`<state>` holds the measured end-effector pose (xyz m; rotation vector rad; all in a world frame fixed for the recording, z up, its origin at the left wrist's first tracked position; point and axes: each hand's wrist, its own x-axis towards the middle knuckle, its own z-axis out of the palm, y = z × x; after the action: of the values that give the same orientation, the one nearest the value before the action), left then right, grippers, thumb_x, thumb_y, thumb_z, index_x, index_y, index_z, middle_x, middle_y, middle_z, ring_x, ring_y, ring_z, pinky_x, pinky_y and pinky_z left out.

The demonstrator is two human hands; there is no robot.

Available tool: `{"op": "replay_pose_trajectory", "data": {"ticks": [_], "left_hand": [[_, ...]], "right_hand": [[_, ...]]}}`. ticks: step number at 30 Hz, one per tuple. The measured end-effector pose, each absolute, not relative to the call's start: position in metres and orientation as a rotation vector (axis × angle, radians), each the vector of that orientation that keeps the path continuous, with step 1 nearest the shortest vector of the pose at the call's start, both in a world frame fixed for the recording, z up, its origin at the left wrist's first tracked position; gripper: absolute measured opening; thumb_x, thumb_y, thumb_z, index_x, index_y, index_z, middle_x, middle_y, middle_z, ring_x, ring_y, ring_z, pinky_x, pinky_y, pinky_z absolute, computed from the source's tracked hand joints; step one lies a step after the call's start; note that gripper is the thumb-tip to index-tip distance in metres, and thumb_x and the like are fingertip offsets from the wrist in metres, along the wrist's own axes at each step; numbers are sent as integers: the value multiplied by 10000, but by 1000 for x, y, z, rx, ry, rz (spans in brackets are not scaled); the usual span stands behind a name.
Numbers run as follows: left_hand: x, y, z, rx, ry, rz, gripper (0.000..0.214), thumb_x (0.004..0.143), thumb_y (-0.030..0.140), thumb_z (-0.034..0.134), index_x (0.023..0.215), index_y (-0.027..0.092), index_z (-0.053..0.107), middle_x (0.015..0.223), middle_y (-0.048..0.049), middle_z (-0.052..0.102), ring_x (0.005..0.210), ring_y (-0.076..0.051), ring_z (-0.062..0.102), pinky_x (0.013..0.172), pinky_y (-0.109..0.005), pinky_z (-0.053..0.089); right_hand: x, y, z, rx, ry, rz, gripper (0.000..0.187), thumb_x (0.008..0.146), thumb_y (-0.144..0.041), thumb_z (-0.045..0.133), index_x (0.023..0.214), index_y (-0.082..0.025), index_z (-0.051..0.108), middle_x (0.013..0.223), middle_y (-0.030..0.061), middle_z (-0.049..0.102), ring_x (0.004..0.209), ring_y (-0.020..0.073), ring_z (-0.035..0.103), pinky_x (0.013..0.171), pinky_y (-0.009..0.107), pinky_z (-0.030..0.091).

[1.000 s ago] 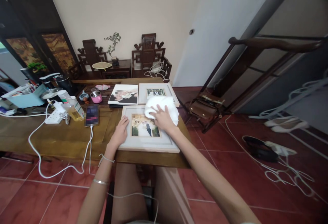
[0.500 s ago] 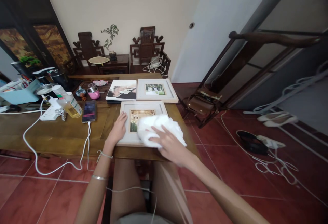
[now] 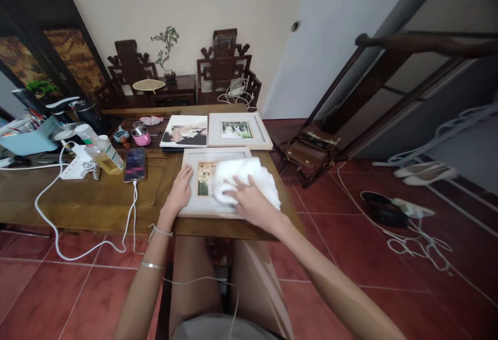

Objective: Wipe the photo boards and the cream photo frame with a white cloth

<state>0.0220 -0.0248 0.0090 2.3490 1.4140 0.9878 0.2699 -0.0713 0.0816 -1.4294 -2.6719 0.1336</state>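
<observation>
A white-framed photo [image 3: 192, 187] lies flat on the wooden table [image 3: 97, 200] in front of me. My right hand [image 3: 249, 202] presses a fluffy white cloth [image 3: 249, 176] onto the frame's right half, fingers spread flat over the cloth. My left hand [image 3: 179, 192] rests open on the frame's left edge, fingers stretched out. The cloth hides most of the photo.
Behind lie a second white frame [image 3: 237, 131] and an unframed photo print [image 3: 185, 131]. To the left: a phone [image 3: 134, 164] on a white cable, a bottle [image 3: 101, 153], a power strip [image 3: 75, 166], a pink cup [image 3: 140, 136]. Cables and shoes lie on the red tile floor [image 3: 389, 257] at right.
My right hand slid the cloth from the frame's top right corner down to its lower right, then a little left over the photo. My left hand stayed on the left edge.
</observation>
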Motion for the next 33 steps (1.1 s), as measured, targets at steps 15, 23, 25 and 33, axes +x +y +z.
{"op": "replay_pose_trajectory", "data": {"ticks": [15, 23, 25, 33], "left_hand": [[20, -26, 8, 2357, 1367, 978, 480, 808, 13, 358, 1232, 131, 549, 1408, -136, 462, 1394, -233, 290, 1143, -495, 276], [22, -27, 9, 2323, 1396, 1049, 482, 803, 17, 362, 1236, 124, 545, 1366, -143, 507, 1368, -231, 345, 1138, -497, 289], [23, -27, 10, 2317, 1405, 1053, 499, 798, 13, 363, 1251, 133, 535, 1361, -134, 513, 1364, -230, 353, 1140, -498, 285], [24, -29, 14, 2312, 1381, 1010, 539, 795, 13, 364, 1306, 125, 490, 1395, -130, 480, 1379, -233, 322, 1155, -479, 263]], "right_hand": [[288, -33, 66, -1426, -2576, -11, 534, 726, -68, 486, 1246, -153, 568, 1350, 161, 520, 1340, 266, 351, 1110, 499, 173], [274, -30, 69, -1476, -2589, -27, 510, 743, -72, 480, 1233, -170, 584, 1438, 118, 425, 1352, 329, 290, 1071, 605, 149], [273, -64, 73, -1408, -2650, 77, 526, 714, -51, 477, 1210, -171, 602, 1431, 123, 435, 1342, 332, 306, 1070, 609, 156], [284, -144, 92, -1139, -2713, 430, 625, 603, 1, 441, 1155, -215, 637, 1427, 78, 448, 1363, 273, 307, 1114, 543, 181]]}}
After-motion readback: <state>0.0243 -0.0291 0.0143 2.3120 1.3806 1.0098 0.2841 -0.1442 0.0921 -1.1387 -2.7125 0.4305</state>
